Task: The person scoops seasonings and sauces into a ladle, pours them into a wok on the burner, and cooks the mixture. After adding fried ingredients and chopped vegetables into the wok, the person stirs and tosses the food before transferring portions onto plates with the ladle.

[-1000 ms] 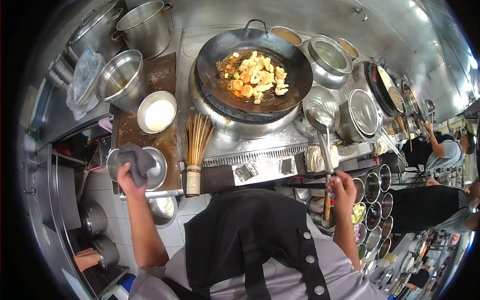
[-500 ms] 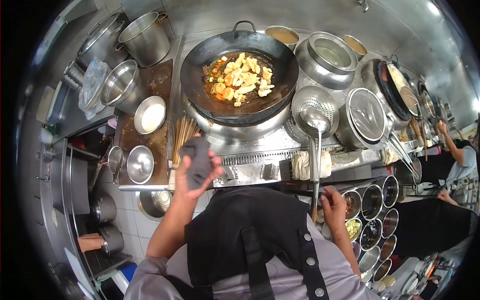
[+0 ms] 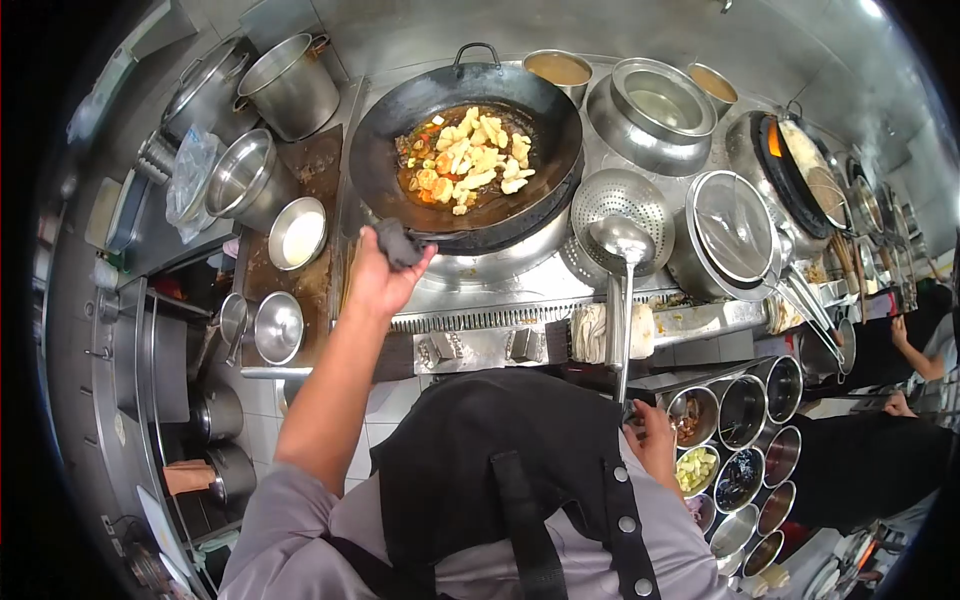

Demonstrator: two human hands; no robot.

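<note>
My left hand (image 3: 385,285) is closed around a dark grey cloth (image 3: 399,246), which is pressed against the near left rim of a large black wok (image 3: 545,180). In the wok lie pale yellow fried pieces (image 3: 470,150) over dark sauce with bits of orange and green. My right hand (image 3: 656,442) is low by the apron, fingers curled beside the lower end of a steel ladle (image 3: 621,237)'s handle. Something small and dark shows at its fingertips; what it grips is not clear. The ladle's bowl rests on a perforated strainer (image 3: 590,205).
Right of the wok stand a lidded steel pot (image 3: 650,150) and a pot with a mesh sieve (image 3: 733,225). Several ingredient tins (image 3: 742,412) are near my right hand. Bowls (image 3: 279,328) and pots stand at left. Another person's arm (image 3: 915,355) shows at far right.
My left hand has moved up and forward with the cloth, from in front of the stove to the wok's rim. My right hand has shifted slightly down and left, fingers more curled.
</note>
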